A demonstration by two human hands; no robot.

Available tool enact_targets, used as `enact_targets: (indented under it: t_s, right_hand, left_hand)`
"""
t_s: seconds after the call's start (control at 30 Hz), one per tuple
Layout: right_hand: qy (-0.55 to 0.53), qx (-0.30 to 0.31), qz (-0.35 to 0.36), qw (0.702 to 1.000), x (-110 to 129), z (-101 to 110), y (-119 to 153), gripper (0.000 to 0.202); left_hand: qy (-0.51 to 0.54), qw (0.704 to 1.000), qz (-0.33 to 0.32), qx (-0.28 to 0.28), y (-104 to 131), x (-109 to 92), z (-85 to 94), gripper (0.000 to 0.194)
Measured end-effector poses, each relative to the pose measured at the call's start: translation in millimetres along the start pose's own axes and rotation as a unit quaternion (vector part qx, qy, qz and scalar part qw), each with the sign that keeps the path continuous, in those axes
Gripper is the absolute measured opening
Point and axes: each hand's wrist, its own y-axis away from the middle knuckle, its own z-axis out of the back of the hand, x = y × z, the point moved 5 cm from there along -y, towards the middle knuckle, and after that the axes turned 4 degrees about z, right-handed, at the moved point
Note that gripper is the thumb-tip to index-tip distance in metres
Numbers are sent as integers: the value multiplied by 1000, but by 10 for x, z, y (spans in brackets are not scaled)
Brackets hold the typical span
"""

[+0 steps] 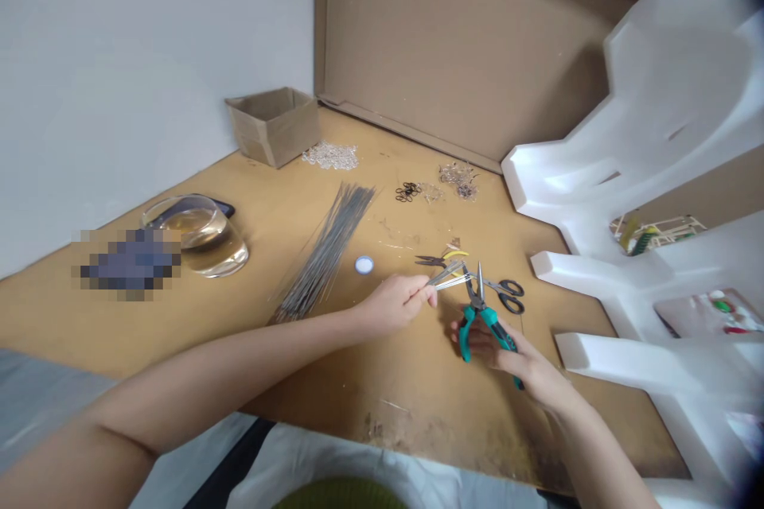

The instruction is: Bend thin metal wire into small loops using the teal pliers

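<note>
My left hand (401, 304) pinches a small bunch of thin metal wires (447, 278), whose ends point right. In my right hand (519, 358) is a pair of long-nose pliers (477, 314) with teal and black handles. Their jaws are parted, close to the wire ends; whether they touch the wires I cannot tell. Left of my left hand lies a large bundle of straight grey wires (328, 254). Behind the pliers are scissors with black handles (510, 296) and a smaller pair of yellow-handled pliers (438, 261).
A cardboard box (275, 127) stands at the back left beside a pile of clear bits (331, 155). Black loops (407, 192) and small metal pieces (458, 179) lie farther back. A glass of liquid (208, 242) stands left. White foam (573, 175) lines the right edge.
</note>
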Motion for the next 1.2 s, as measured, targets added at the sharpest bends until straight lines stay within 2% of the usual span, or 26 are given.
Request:
enact_targets:
  t_s: [0.33, 0.67, 0.83, 0.97, 1.07, 1.2]
  right_hand:
    - [71, -8, -16, 997, 39, 11, -54, 43]
    - [76, -5, -36, 996, 134, -16, -61, 22]
    - [149, -24, -32, 988, 89, 25, -56, 19]
    - [185, -47, -35, 981, 28, 67, -55, 16]
    - [176, -56, -39, 982, 6, 68, -54, 16]
    - [107, -29, -64, 992, 19, -13, -59, 22]
  left_hand:
    - [-35, 999, -20, 23, 19, 2, -60, 31]
    - [-47, 998, -21, 31, 18, 11, -77, 28]
    - [-68, 997, -12, 34, 23, 20, -87, 28]
    - [-46, 998, -9, 46, 9, 42, -101, 27]
    - [-31, 998, -3, 51, 8, 41, -101, 26]
    - [-20, 998, 3, 57, 28, -5, -96, 26]
